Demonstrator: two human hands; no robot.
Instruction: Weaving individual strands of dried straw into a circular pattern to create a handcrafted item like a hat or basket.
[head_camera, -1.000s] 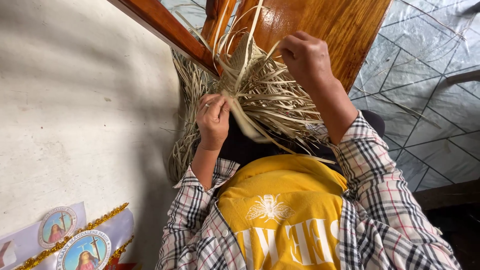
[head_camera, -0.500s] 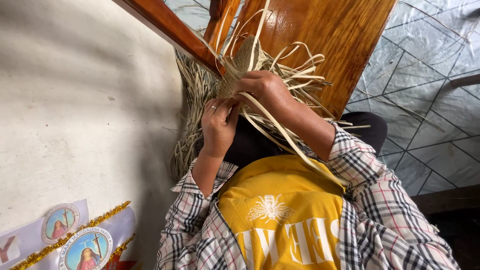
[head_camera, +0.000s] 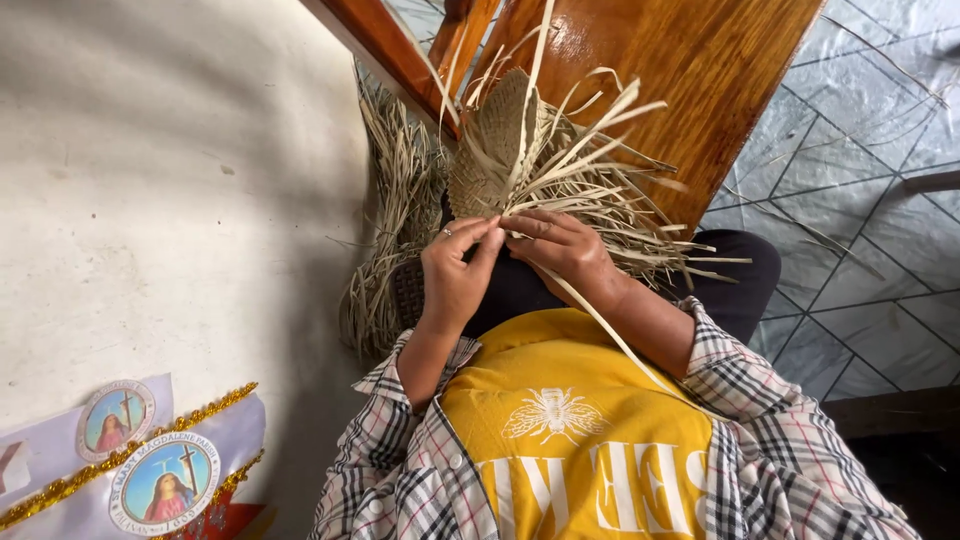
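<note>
A half-woven piece of pale straw (head_camera: 497, 150) with many loose strips fanning out stands upright in my lap. My left hand (head_camera: 455, 275), a ring on one finger, pinches strips at the weave's lower edge. My right hand (head_camera: 563, 248) meets it there, fingers closed on a strip; one long strip (head_camera: 620, 345) trails from it down across my yellow shirt. The fingertips of both hands touch each other at the weave.
A bundle of dried straw (head_camera: 395, 215) lies against the white wall (head_camera: 170, 190) on the left. A brown wooden chair (head_camera: 680, 80) stands just beyond my knees. Grey patterned floor (head_camera: 860, 200) spreads to the right. A cloth banner with round pictures (head_camera: 140, 465) hangs at lower left.
My right hand has come down from the top of the straw to meet the left hand at the weave's lower edge. The woven part now stands upright and in plain view.
</note>
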